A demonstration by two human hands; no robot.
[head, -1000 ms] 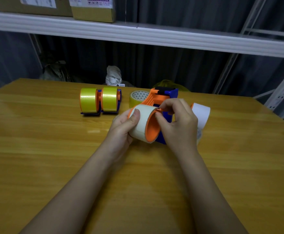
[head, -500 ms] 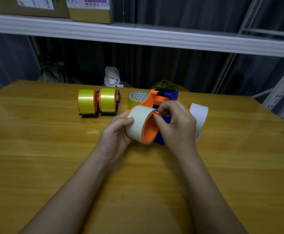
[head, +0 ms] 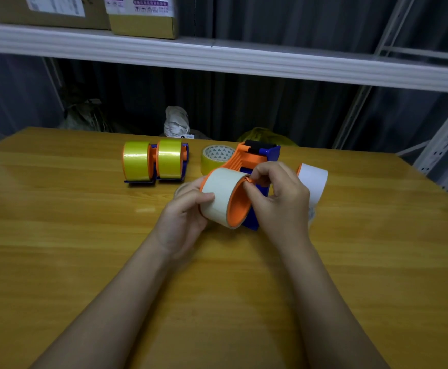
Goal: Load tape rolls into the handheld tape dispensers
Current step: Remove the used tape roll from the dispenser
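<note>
So there's a fair bit of stuff on the wooden counter (head: 57,235). Back left are two dispensers (head: 155,163) already carrying shiny yellow tape, standing side by side and touching, blue frames with orange hubs. Just right of those a loose yellow roll (head: 215,157) lies flat with its patterned core facing up. Far right, another white roll (head: 314,182) on an orange hub stands on edge, partly hidden behind the right hand. Past the far edge of the counter there's a crumpled white bag (head: 176,123), and overhead a white shelf (head: 217,58) with cardboard boxes (head: 140,14) on it.

The blue and orange dispenser (head: 255,166) being worked on sits mid-counter, mostly blocked by the hands and the roll in front of it, so I can't tell how much of it touches the counter.

The white tape roll (head: 224,197) with the orange core is held up just in front of that dispenser. The left hand (head: 183,219) cups it from the left, thumb pressed on the outer face, grip clamped around the roll. The right hand (head: 278,198) has fingers curled, pinching at the roll's top right rim where a small orange bit sticks up. Both forearms reach in from the bottom.
</note>
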